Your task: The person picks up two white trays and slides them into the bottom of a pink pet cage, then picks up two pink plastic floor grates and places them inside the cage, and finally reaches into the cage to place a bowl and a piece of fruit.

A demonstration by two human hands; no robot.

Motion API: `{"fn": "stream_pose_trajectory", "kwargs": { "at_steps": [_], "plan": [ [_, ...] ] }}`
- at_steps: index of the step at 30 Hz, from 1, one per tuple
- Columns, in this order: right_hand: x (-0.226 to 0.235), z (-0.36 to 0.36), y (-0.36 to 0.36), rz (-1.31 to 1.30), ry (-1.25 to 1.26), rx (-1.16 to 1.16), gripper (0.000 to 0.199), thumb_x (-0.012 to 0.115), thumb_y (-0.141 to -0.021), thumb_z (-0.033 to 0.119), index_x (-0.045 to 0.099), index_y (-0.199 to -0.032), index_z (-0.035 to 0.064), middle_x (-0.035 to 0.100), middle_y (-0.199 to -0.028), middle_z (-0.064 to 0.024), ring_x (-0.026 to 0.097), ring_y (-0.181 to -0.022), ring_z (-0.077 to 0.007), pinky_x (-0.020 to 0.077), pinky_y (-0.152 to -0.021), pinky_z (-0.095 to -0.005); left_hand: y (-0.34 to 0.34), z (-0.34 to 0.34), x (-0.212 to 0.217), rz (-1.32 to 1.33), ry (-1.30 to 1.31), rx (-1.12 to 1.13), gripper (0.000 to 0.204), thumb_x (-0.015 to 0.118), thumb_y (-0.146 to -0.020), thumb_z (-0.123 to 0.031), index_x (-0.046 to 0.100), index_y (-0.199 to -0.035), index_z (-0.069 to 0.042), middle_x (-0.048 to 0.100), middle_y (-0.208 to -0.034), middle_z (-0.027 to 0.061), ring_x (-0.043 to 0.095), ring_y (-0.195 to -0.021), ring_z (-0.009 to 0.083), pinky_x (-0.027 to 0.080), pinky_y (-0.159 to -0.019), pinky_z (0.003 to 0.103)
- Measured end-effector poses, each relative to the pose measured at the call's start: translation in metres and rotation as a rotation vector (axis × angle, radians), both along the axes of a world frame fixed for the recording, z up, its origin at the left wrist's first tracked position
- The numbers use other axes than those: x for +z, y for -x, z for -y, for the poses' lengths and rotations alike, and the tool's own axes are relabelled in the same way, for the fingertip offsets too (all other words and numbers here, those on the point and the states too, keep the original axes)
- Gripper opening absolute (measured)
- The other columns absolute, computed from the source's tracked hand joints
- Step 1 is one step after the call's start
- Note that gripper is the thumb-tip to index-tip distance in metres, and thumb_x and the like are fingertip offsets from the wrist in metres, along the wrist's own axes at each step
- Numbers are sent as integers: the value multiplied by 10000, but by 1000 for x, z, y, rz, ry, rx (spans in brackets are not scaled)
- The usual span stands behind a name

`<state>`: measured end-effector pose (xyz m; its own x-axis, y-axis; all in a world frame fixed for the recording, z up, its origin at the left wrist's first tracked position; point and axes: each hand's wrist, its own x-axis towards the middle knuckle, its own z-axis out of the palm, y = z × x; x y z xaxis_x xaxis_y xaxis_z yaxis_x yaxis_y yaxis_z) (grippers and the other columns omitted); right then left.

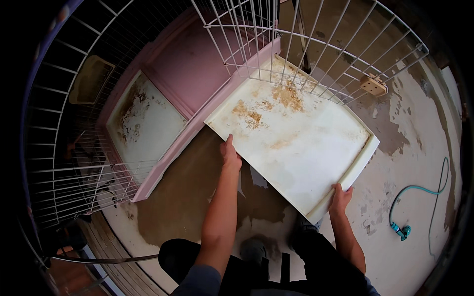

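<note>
Both hands, left hand and right hand, hold one white tray.

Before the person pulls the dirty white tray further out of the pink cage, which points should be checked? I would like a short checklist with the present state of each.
1. Left hand grips the near left edge of the white tray: ok.
2. Right hand holds the tray's near corner by its raised rim: ok.
3. Tray's far end is free of the wire cage wall: not ok, it is under the wires.
4. Tray is clean: not ok, brown stains near the far end.
5. Floor underfoot is dry: not ok, dark wet patches below the tray.
6. Green hose is out of the way: ok, it lies to the right, apart from the feet.
</note>
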<state>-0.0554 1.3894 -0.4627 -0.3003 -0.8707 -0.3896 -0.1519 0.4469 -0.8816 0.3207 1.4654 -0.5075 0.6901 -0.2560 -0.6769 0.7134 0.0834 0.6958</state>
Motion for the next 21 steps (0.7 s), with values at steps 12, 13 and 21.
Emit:
{"fn": "stream_pose_trajectory", "kwargs": {
  "at_steps": [12,13,21],
  "plan": [
    [-4,-24,-9,102,-21,-22,427,621,-663,26,437,-1049,15,532,-949,-89,519,-860,-196,447,-757,-336,-11,4,-28,81,96,191,383,584,-893,-405,430,-869,-55,584,-886,73,597,-777,204,533,-688,377],
    [-7,-27,-13,150,-38,-19,437,621,-664,24,436,-1060,17,531,-957,-88,519,-872,-200,448,-767,-340,-16,2,-24,82,95,183,379,584,-893,-405,439,-879,-55,589,-897,73,601,-783,205,534,-692,378],
    [-32,-23,-24,388,-142,-17,439,618,-668,-13,463,-1075,44,540,-966,-74,528,-883,-213,458,-794,-365,-30,5,-24,169,250,200,330,595,-894,-364,506,-962,-53,609,-976,83,607,-859,215,529,-744,367]
  ]
}}
